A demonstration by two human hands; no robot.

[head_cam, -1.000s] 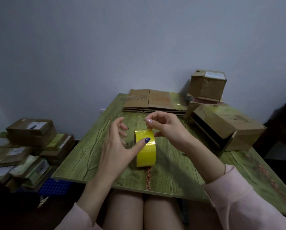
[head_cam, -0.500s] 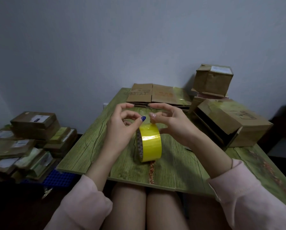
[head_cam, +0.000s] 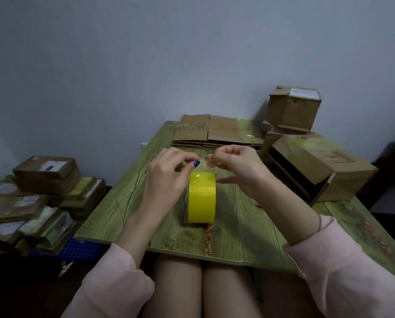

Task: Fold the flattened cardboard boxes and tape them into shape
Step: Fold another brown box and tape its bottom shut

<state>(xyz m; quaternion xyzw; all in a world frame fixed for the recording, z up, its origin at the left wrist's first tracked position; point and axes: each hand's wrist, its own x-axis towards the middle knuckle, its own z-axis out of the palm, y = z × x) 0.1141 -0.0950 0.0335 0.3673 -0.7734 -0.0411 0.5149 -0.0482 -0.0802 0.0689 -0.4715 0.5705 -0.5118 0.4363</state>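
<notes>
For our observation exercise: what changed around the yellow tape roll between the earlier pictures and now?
The left hand moved from the side of the tape roll up to its top edge, pinching there opposite the right hand. The right hand kept pinching; roll still stands on edge; flattened boxes untouched.

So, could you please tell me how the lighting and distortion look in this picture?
Head view: dim, flat light, dark toward the lower corners. Head view: faint glare on the yellow tape roll. Head view: wide-angle stretch toward the frame edges; nothing looks motion-blurred.
</notes>
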